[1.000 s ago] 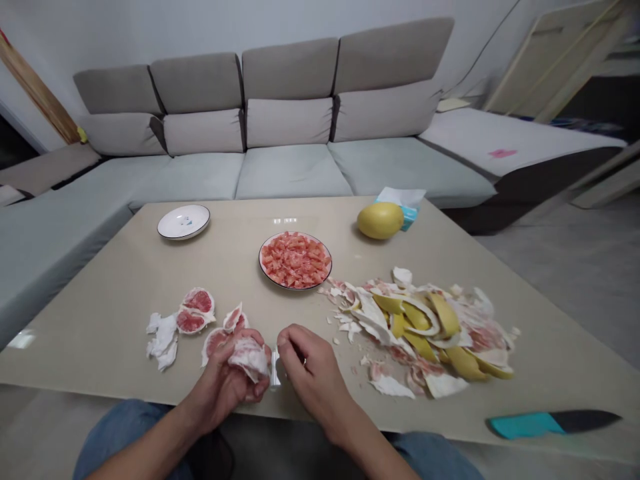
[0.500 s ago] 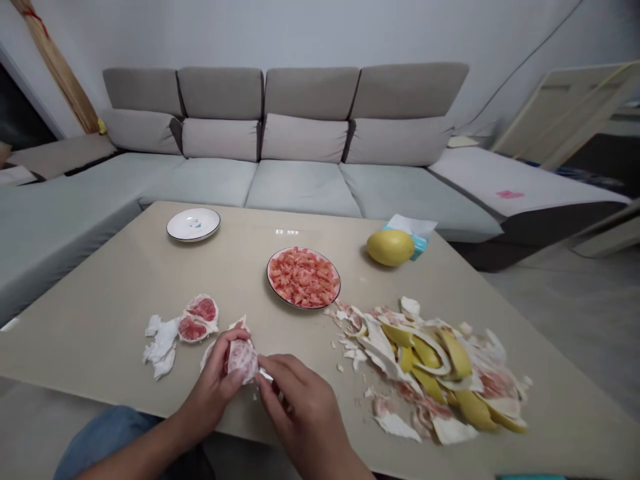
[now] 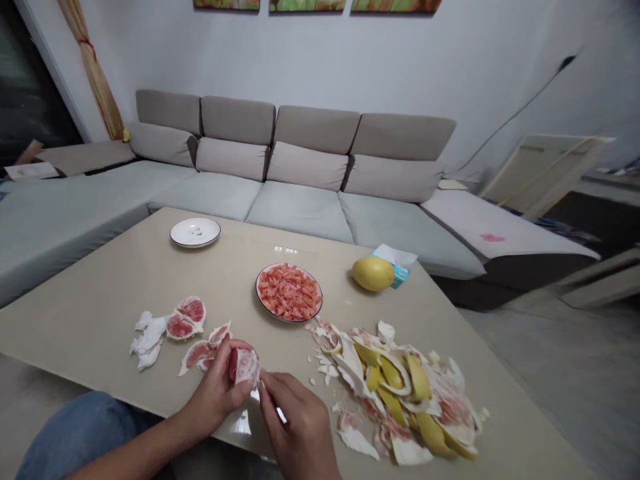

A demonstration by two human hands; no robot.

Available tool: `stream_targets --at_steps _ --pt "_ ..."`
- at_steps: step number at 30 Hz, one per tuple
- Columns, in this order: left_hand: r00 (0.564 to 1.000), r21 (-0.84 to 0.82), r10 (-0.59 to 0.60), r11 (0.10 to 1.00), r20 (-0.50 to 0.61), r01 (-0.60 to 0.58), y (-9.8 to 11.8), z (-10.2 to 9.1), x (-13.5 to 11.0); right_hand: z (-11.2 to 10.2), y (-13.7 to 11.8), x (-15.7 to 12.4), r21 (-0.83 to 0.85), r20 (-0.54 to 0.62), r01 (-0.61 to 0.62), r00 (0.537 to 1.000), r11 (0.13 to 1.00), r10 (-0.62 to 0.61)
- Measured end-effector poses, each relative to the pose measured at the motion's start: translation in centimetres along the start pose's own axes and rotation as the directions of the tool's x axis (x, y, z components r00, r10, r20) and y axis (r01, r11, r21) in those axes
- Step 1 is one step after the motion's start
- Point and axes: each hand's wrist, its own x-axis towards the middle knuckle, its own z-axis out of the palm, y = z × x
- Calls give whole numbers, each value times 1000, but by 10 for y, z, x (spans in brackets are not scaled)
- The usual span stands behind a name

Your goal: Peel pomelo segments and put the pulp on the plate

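At the far left of the desk (image 3: 75,327), a wad of white pith (image 3: 147,340) lies just beside two opened pomelo segments (image 3: 186,319), their pink flesh showing. Behind them sits a white plate (image 3: 195,233). Nearer the edge, a torn strip of membrane (image 3: 197,357) lies just left of the left grip (image 3: 215,393), which is curled around a pomelo segment (image 3: 247,367), cradling it between thumb and fingers. The right grip (image 3: 295,420) sits close beside it, partly closed, its fingertips (image 3: 265,387) pinching at the segment's lower right edge; exactly what they have hold of is too small to tell. Farther back, mid-desk, a round plate heaped with diced pink flesh (image 3: 289,292) stands well behind the hands. To its right, a whole yellow pomelo (image 3: 369,274) rests against a tissue box (image 3: 399,272). At the right, a large heap of peel (image 3: 395,400), yellow rind and white pith flecked with pink, spreads across the desk, with crumbs scattered on its left side, near the right grip.
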Motion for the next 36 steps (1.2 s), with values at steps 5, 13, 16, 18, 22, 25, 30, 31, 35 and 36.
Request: stream_targets --at_steps 5,13,16,18,22,25,30,31,35,36 --pt "999 30 22 999 -28 -21 4 11 2 0 -1 1 -185 -46 8 999 983 -17" --pt "997 -97 -57 994 -55 52 12 -4 9 0 5 34 353 317 -623 781 698 538" --pt "992 -161 -75 985 -104 57 1 -14 15 -3 7 51 400 480 -685 723 609 497" --pt "987 -205 -64 978 -148 33 -4 -19 18 -3 6 59 354 438 -614 775 706 455" --pt "991 -275 -48 961 -122 13 4 -25 19 -1 2 64 200 241 -321 932 926 271" --pt "998 -266 -32 964 -61 15 18 -27 12 2 -7 60 128 151 -152 980 980 132" --pt "997 -234 -2 972 -79 -17 41 -26 -8 -3 -23 59 264 150 -360 932 895 330" --pt "997 -223 4 975 -83 -22 48 -25 -13 -6 -26 60 347 222 -465 884 814 411" --pt "996 -233 -39 972 -86 18 74 -17 -32 -23 -35 59 529 436 -632 775 566 457" --pt "994 -285 -65 958 -84 38 78 -14 -35 -27 -37 57 552 439 -622 783 555 441"
